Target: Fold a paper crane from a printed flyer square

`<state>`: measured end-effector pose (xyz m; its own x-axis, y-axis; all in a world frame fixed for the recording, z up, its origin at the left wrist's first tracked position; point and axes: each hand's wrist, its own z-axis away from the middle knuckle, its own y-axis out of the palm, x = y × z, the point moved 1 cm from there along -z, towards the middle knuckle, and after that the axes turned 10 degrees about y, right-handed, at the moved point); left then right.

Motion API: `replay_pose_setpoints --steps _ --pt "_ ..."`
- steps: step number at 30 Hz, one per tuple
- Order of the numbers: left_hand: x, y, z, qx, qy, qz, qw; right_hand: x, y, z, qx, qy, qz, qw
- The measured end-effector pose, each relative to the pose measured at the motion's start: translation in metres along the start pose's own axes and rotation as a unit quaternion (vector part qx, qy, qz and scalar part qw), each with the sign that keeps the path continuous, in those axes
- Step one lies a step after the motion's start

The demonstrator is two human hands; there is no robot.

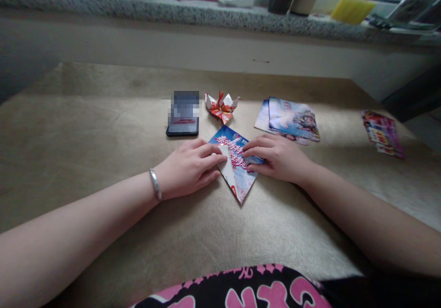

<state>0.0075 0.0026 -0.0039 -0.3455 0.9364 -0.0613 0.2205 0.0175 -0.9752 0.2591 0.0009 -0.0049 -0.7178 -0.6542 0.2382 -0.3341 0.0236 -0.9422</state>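
Observation:
A printed blue and pink sheet of paper [244, 182], folded to a kite-like shape with its point towards me, lies on the table. Its left edge is turned in, showing a white flap [225, 163]. My left hand [191, 165], with a silver bracelet at the wrist, has its fingers closed together on that flap. On the right side of the sheet, my right hand [275, 156] grips the edge, fingertips on top and thumb lower down. The paper under both hands is partly hidden. Just beyond it stands a folded red and white paper crane [222, 107].
A phone [184, 120] lies left of the crane. Several printed sheets [292, 117] are stacked beyond my right hand. More red and purple printed papers [383, 134] lie at the table's right. Behind the table [113, 97], a granite sill [206, 16] carries bottles and a yellow sponge-like block [353, 9].

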Motion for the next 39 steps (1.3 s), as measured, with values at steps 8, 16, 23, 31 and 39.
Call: replay_pose_setpoints --steps 8,16,23,31,39 --pt "0.0063 0.0084 0.0037 0.007 -0.055 0.047 0.997 0.0087 0.0062 -0.0007 0.041 0.005 0.024 0.999" --pt "0.0094 0.0106 0.0041 0.019 -0.090 0.078 0.993 0.0108 0.0061 -0.0002 0.064 0.009 0.062 0.996" --pt "0.0080 0.0061 0.0029 0.017 -0.067 0.056 0.996 0.0099 0.0082 0.0010 0.064 0.013 0.059 0.996" --pt "0.0048 0.0029 -0.0003 0.008 -0.025 0.010 1.000 0.0096 0.0081 0.0003 0.068 0.012 0.068 0.995" --pt "0.0067 0.0033 -0.0006 0.016 0.020 0.014 1.000 0.0092 0.0078 0.0000 0.062 0.007 0.051 0.997"
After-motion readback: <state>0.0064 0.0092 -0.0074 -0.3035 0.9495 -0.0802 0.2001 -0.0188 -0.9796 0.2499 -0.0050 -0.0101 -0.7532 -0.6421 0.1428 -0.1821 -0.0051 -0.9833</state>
